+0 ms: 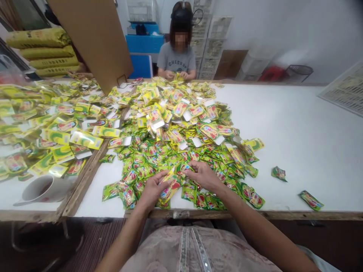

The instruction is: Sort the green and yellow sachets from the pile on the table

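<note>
Near the front of the white table, my left hand (153, 190) grips a small yellow printed carton (171, 187) by its side, thumb on top. My right hand (205, 176) is closed on a green sachet (184, 167) at the carton's far end. Whether the sachet is partly inside the carton, I cannot tell. Under and around both hands spreads a heap of green sachets (154, 153). Behind them rises a pile of flat yellow cartons (176, 98), some with white flaps showing.
A wooden strip (85, 181) divides the table; left of it are more cartons (56, 136) and a white mug (47, 189). Two loose sachets (310, 200) lie at right. A cardboard sheet (93, 37) stands upright. Across the table sits another person (177, 58), both hands on packets.
</note>
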Available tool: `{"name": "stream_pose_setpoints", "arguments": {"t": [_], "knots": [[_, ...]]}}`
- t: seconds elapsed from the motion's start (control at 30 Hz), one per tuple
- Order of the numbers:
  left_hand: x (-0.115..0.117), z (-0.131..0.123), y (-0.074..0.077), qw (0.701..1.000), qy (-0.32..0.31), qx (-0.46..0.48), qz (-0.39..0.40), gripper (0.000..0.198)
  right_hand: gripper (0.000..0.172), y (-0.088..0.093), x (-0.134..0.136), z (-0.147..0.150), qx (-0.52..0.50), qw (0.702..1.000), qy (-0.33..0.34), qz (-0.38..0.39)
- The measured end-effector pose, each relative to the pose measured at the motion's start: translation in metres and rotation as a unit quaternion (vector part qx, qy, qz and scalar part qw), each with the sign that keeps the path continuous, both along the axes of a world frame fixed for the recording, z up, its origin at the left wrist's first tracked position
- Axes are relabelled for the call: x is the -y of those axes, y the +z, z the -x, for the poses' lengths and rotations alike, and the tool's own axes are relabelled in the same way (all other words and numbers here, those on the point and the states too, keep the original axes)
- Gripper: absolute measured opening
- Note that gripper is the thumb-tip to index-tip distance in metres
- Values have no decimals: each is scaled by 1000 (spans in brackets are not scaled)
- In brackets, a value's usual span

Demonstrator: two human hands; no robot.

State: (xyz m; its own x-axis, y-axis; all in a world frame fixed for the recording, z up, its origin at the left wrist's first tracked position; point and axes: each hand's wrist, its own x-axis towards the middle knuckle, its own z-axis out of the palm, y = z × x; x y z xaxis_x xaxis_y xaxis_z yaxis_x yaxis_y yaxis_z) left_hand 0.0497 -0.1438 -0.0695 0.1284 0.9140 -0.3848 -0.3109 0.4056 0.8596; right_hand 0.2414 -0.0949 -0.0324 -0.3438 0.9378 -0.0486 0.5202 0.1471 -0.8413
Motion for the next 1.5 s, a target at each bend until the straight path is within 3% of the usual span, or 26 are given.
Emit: {"name": "stream_pose_setpoints", "arguments": {"t": [0.07, 0.17, 0.27, 0.37, 0.5, 0.57, 0.63, 0.7, 0.77, 0.83, 1.07, 1.27, 1.37, 1.5], "knots": [[0, 2, -1, 1000, 23, -1, 7, 52, 23, -8, 0, -8, 48, 991, -32, -125], [0, 7, -2, 997, 74, -11, 18, 57, 20, -29, 3, -24, 169, 934, 6, -314], [-1, 9, -1, 995, 93, -23, 22, 62, 28, -54, 12, -34, 269, 889, 100, -356], [-1, 8, -1, 995, 92, -28, 22, 61, 27, -68, 20, -34, 300, 888, 114, -330], [0, 4, -3, 996, 82, -10, 27, 59, 22, -64, 15, -35, 273, 926, 93, -243], [1, 2, -6, 997, 74, 1, 30, 58, 16, -57, 11, -37, 193, 961, 50, -191], [2, 0, -9, 997, 67, -2, 29, 56, 12, -50, 8, -35, 72, 987, -51, -136], [2, -1, -11, 998, 57, -13, 25, 54, 22, -42, 7, -27, -66, 985, -149, -66], [2, -3, -12, 999, 42, -18, 15, 53, 29, -35, 8, -17, -170, 971, -168, 9], [2, -3, -12, 999, 34, -16, 1, 52, 32, -30, 9, -6, -200, 970, -129, 48], [5, -4, -8, 1000, -15, -4, -16, 48, 34, -31, 11, 2, -104, 993, 6, 45], [3, -14, -6, 999, 16, 35, -4, 46, 21, -32, 21, 9, -58, 985, -130, -99], [2, -15, -5, 999, 22, 38, -2, 45, 19, -27, 26, 12, -33, 984, -108, -135], [3, -12, -3, 999, 22, 33, 3, 43, 23, -23, 27, 9, -50, 995, -61, -65]]}}
